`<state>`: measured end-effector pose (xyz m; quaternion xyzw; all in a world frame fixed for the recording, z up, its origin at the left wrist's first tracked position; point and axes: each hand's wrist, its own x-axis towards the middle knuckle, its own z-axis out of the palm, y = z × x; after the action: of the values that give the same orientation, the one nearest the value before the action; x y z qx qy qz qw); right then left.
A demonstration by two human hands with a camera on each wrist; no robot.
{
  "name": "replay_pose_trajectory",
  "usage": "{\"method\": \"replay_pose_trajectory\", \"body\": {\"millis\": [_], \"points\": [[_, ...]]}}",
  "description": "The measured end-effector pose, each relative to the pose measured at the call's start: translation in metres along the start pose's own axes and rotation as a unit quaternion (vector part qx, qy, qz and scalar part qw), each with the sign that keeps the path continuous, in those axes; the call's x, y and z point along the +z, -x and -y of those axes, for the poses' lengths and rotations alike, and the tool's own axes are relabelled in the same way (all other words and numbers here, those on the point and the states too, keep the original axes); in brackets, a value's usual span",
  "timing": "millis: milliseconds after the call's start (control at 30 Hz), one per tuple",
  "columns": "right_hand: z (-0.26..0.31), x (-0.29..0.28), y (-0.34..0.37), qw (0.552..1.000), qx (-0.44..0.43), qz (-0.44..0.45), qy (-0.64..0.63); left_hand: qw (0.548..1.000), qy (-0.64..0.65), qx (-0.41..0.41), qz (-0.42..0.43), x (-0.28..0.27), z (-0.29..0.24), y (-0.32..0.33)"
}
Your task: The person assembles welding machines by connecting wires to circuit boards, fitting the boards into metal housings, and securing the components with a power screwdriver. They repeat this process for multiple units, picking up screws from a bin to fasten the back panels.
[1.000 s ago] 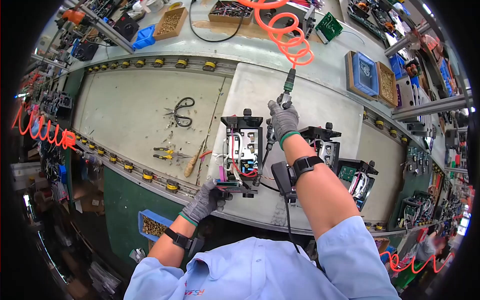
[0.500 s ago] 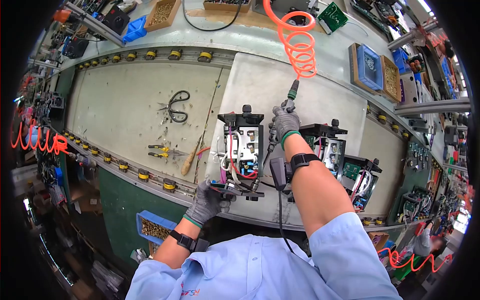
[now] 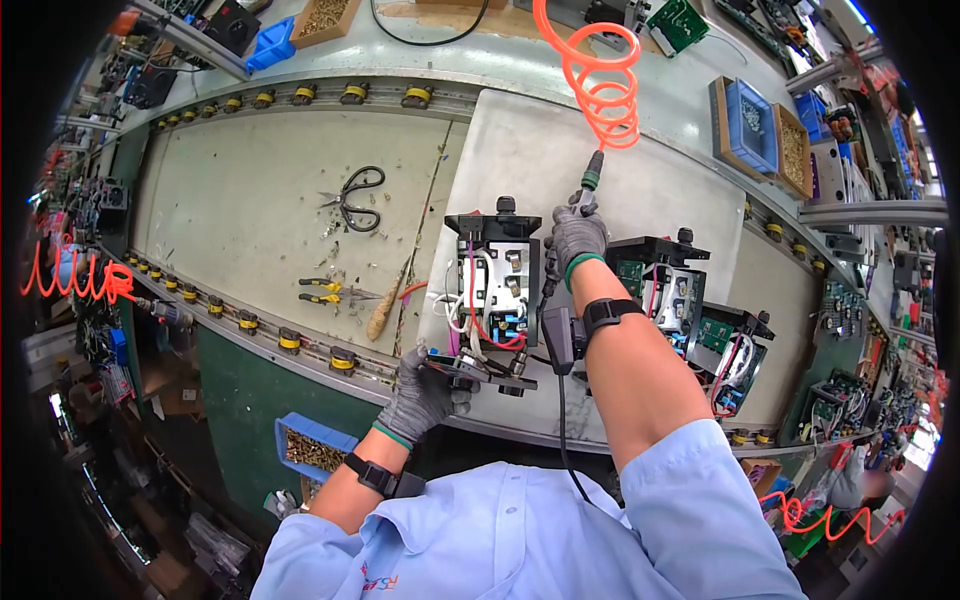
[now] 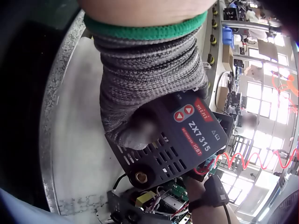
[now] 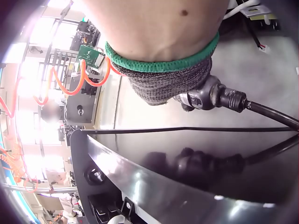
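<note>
Left hand (image 3: 418, 395) grips the ZX7 315 front panel (image 4: 182, 135), right hand (image 3: 580, 238) holds an air tool (image 5: 203, 95)

Both hands wear ribbed grey knit gloves with green cuffs. The front panel is flat and black, pierced by rows of slots, with red-and-white markings and a round brass-coloured socket; it sits at the near end of an open inverter (image 3: 512, 285) strung with white and red wires. The left hand is low, clamped over the panel's edge. The right arm reaches forward, fingers wrapped around the dark tool beside the inverter's right side; a coiled orange hose (image 3: 612, 135) rises from its far end.

Well beyond, a blue plastic bin (image 3: 757, 158) holds small silvery parts, next to a cardboard box (image 3: 798, 188) of brass-coloured pieces. Near the left forearm, a blue tray (image 3: 335, 432) holds brass-coloured pieces too.
</note>
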<state>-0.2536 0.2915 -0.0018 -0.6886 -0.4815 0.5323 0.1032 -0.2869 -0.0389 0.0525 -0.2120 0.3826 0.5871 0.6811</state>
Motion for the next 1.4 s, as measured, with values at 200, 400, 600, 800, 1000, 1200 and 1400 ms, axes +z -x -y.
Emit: {"method": "replay_pose_trajectory", "body": {"millis": [200,400,600,800,1000,1200,1400], "points": [[0.0,-0.002,0.008,0.998,0.018,0.015,-0.064,1.0,0.0,0.008,0.02,-0.007,0.002,-0.001],[-0.001,-0.005,0.01,0.998,-0.01,0.017,-0.064,1.0,0.006,0.015,0.019,-0.003,0.002,-0.001],[0.017,-0.015,0.036,0.996,-0.07,-0.033,-0.031,0.999,-0.003,-0.011,0.042,-0.008,-0.001,0.004],[0.107,-0.088,0.095,0.966,-0.161,0.108,-0.169,0.98,-0.155,-0.006,-0.125,0.007,-0.008,0.024],[0.144,-0.251,0.103,0.943,-0.211,0.245,-0.082,0.823,-0.405,0.255,-0.305,0.043,-0.001,0.061],[0.042,-0.304,0.064,0.968,-0.105,0.226,-0.042,0.609,-0.657,0.44,-0.06,0.231,0.04,0.012],[-0.009,-0.303,0.045,0.957,-0.062,0.278,-0.056,0.411,-0.853,0.278,-0.161,0.297,0.054,-0.107]]}}
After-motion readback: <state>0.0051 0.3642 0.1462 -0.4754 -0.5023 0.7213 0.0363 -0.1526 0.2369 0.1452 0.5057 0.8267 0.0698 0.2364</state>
